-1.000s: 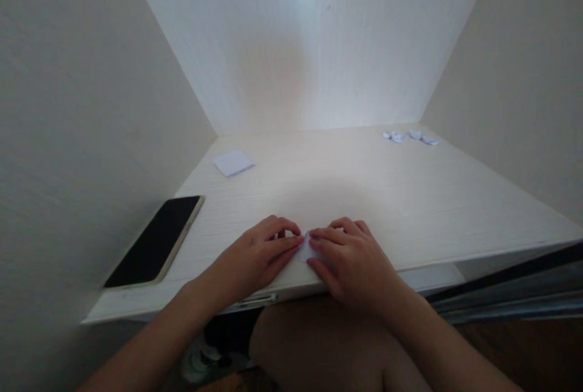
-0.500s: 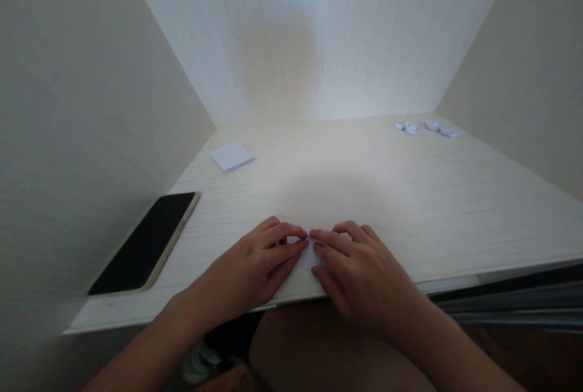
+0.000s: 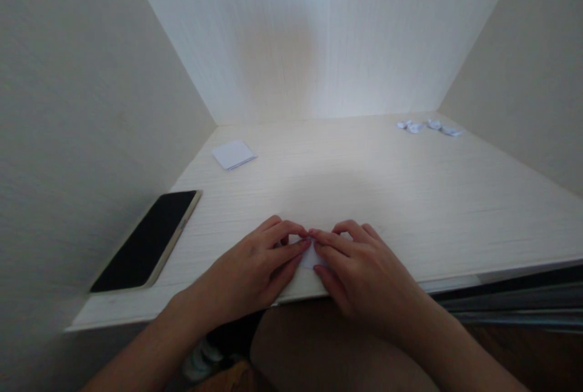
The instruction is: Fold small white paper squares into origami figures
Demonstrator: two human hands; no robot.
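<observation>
Pose: both forearms angled inward and forward from the lower corners of the view, wrists close to the near edge of the counter (image 3: 410, 203). Left hand (image 3: 257, 264) and right hand (image 3: 367, 267) low at the near edge, backs upward, fingers bent and directed toward each other. Index fingertips meeting, or nearly so, at the far tip of the work.

Count:
- Small folded white paper (image 3: 310, 258): one, on the counter, between the hands and partly covered by the fingers.
- Smartphone (image 3: 148, 237): one, dark screen upward, pale edge, to the left of the left hand, well apart from it.
- Square stack of folded white paper (image 3: 234, 154): one, beyond the left hand, farther back than the smartphone.
- Clusters of small folded white paper (image 3: 415, 128): two, side by side, far beyond and to the right of the right hand, two lobes in each; not possible to tell whether one piece or two per cluster.

Hands: left closed to a narrow pinch, thumb and fingertips on the left side of the small folded white paper. Right partly curled, gripping the right side, thumb at the near edge, index and middle fingertips farther forward. Exact contact beneath the fingers hidden.
</observation>
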